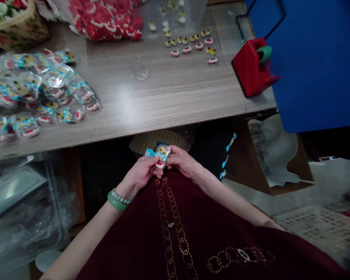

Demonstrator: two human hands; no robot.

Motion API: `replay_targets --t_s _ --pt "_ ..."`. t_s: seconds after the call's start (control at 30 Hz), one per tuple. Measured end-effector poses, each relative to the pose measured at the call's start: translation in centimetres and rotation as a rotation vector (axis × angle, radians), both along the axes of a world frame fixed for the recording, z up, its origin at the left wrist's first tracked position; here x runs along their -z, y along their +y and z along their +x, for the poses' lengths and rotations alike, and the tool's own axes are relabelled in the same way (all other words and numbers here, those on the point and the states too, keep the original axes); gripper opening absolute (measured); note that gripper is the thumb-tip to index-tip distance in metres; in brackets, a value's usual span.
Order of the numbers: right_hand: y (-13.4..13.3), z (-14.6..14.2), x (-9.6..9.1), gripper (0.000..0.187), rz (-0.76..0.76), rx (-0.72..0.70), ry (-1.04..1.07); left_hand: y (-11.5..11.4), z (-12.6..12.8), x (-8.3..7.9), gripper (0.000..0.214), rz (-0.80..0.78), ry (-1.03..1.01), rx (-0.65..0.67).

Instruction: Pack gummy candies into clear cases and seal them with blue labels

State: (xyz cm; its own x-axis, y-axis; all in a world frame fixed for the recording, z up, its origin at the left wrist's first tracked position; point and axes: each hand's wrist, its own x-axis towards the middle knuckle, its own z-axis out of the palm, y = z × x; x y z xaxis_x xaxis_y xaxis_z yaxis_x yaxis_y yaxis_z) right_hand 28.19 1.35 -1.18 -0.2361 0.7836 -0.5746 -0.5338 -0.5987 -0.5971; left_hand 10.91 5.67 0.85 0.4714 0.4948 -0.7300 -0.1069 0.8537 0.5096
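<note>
My left hand [141, 171] and my right hand [182, 160] meet above my lap, just off the table's front edge, and are closed on one small clear plastic case [163, 149]. Inside it show yellow eye-like pieces and a red-and-white mouth-like piece. The left thumb presses a blue printed wrapper [151, 153] against the front of the case, its end sticking out to the left. My right fingers pinch the case's right edge. On the table, an empty clear shell [140, 69] lies apart from both hands.
Filled cases [46, 87] are heaped at the table's left. Red-and-white pieces [105, 19] in a bag stand behind. Rows of yellow pieces [185, 40] lie at the back. A red tape dispenser [252, 68] sits at the right edge, above a cardboard box [271, 188]. Blue wrappers [227, 155] hang nearby.
</note>
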Motion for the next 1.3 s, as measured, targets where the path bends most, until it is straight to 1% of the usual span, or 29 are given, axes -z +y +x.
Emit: replay_targets --t_s 0.07,0.2,0.33,0.47,0.53,0.67,0.8,0.87,0.97,1.07,1.17,1.3 --pt "-0.1 -0.1 -0.1 0.039 0.027 0.005 -0.005 -0.1 0.1 -0.1 0.029 0.015 -0.009 -0.007" --pt "0.0 -0.3 -0.5 0.033 0.014 0.021 -0.098 -0.2 0.3 -0.5 0.028 0.027 -0.006 -0.038" --pt "0.0 -0.5 -0.3 0.026 0.024 0.068 -0.179 -0.2 0.6 -0.7 0.027 0.042 0.049 -0.087" --pt "-0.2 -0.6 -0.2 0.019 -0.009 0.053 -0.165 -0.4 1.0 -0.6 0.026 0.098 0.147 -0.118" --pt "-0.3 -0.5 -0.5 0.016 -0.002 0.047 -0.149 -0.5 1.2 -0.6 0.025 0.134 0.197 -0.129" --pt "-0.4 -0.8 -1.7 0.02 0.033 0.011 -0.08 -0.8 1.6 -0.6 0.02 0.22 0.254 -0.165" --pt "-0.1 -1.5 -2.0 0.03 0.037 0.101 -0.093 -0.9 2.0 -0.6 0.019 0.282 0.251 -0.164" --pt "0.1 -1.7 -1.8 0.031 0.02 0.158 -0.14 -0.8 2.2 -0.7 0.021 0.276 0.239 -0.16" --pt "0.3 -1.6 -1.4 0.026 0.011 0.247 -0.2 -0.4 2.0 -0.8 0.025 0.174 0.141 -0.115" --pt "0.2 -1.5 -1.1 0.02 0.033 0.317 -0.23 0.1 1.5 -1.1 0.027 0.075 0.054 -0.088" --pt "0.0 -1.5 -1.1 0.018 0.055 0.35 -0.246 0.5 1.0 -1.5 0.03 0.096 0.074 -0.134" --pt "0.0 -1.6 -1.3 0.018 0.054 0.339 -0.234 1.0 0.6 -1.4 0.026 0.187 0.112 -0.281"
